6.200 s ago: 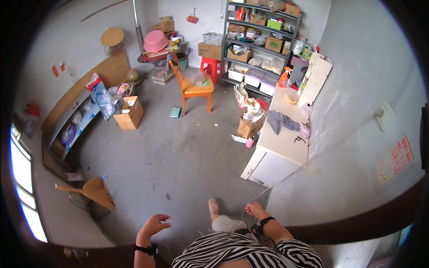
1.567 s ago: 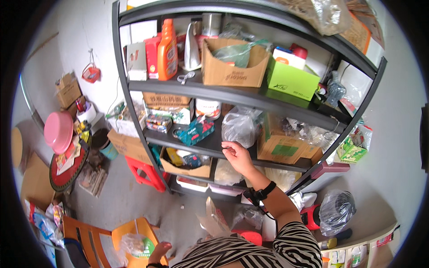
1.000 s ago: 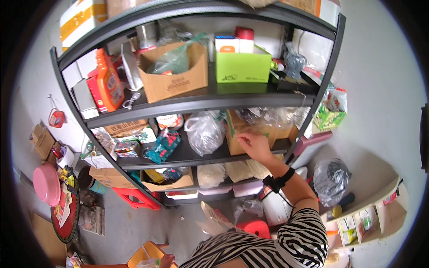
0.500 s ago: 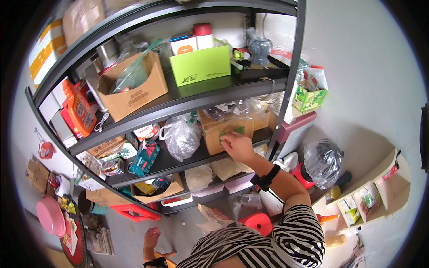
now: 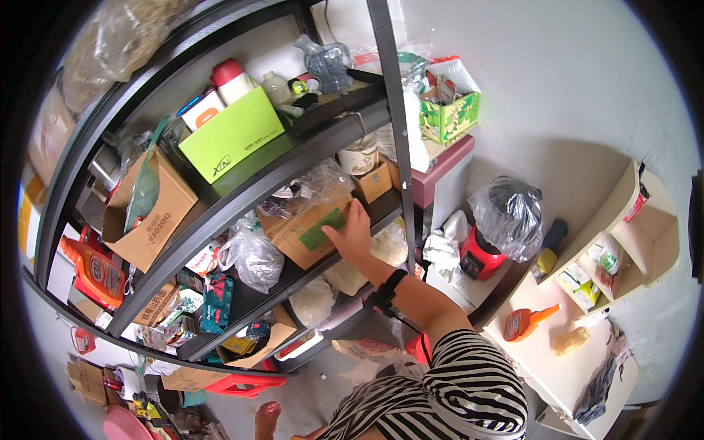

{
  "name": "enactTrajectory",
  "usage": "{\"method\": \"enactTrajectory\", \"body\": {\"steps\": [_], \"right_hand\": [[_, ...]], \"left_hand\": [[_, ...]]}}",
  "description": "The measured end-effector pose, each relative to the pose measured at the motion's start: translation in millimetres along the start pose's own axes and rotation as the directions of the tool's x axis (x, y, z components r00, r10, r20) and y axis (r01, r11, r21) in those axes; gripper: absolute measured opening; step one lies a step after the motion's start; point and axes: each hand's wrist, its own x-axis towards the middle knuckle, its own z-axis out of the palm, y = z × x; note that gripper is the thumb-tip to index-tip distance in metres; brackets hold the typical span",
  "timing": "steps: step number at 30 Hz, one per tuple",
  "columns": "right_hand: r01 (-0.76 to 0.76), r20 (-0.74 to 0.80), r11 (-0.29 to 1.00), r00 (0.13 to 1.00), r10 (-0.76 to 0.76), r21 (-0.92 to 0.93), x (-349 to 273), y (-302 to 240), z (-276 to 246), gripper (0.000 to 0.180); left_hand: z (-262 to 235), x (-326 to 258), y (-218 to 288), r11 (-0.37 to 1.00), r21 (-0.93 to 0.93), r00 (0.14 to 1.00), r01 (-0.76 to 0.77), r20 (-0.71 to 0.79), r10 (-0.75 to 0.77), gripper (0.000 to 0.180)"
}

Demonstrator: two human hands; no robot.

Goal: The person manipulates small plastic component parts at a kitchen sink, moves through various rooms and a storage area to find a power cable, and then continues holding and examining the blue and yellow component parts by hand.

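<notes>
My right hand (image 5: 355, 233) rests against the right end of a brown cardboard box (image 5: 297, 246) with a green patch, on the middle shelf. Its fingers are stretched along the box's edge and the thumb points toward the patch. Clear plastic packaging (image 5: 323, 180) lies on top of this box. Left of it sits a knotted, whitish plastic bag (image 5: 257, 258); a smaller carton (image 5: 374, 181) and a white pot (image 5: 359, 157) stand behind on the right. Low in the view, my left hand (image 5: 268, 419) hangs with its fingers curled in, and nothing shows in it.
The black shelf rack's upright (image 5: 396, 110) stands right of the carton. The shelf above bears a lime-green box (image 5: 232, 139) and an open carton (image 5: 150, 220). A red stool (image 5: 246, 385) is below. An orange spray bottle (image 5: 529, 323) lies on a cream cabinet to the right.
The view has turned to the right and tilted. My right hand has shifted from the box's front to its right end, and its fingers have straightened. My left hand still hangs low.
</notes>
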Motion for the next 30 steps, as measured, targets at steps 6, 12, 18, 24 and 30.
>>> {"method": "enactTrajectory", "body": {"steps": [6,12,18,24,30], "right_hand": [[-0.026,0.071,1.0,0.997,0.026,0.003,-0.7,-13.2,-0.9,0.087],[-0.04,0.078,0.998,0.996,0.044,-0.044,-5.3,2.2,-13.8,0.074],[0.064,0.104,0.997,0.992,-0.069,0.049,7.5,10.3,-27.8,0.042],[0.039,-0.092,0.999,0.995,-0.042,-0.028,66.4,14.2,-16.8,0.033],[0.072,0.226,0.843,0.972,0.06,-0.532,134.2,0.8,-29.5,0.039]], "left_hand": [[10.6,15.3,17.3,0.981,-0.158,0.994,0.108,0.041,-0.103,0.027],[26.9,32.7,43.6,0.991,-0.12,0.994,0.065,0.1,-0.053,0.026],[17.1,23.3,26.4,0.984,-0.162,0.992,0.07,0.12,-0.051,0.025],[-0.6,-6.6,6.9,0.885,0.291,0.931,-0.364,0.091,0.353,0.027],[-6.6,-46.5,14.8,0.981,0.162,0.994,-0.11,0.022,0.108,0.025]]}}
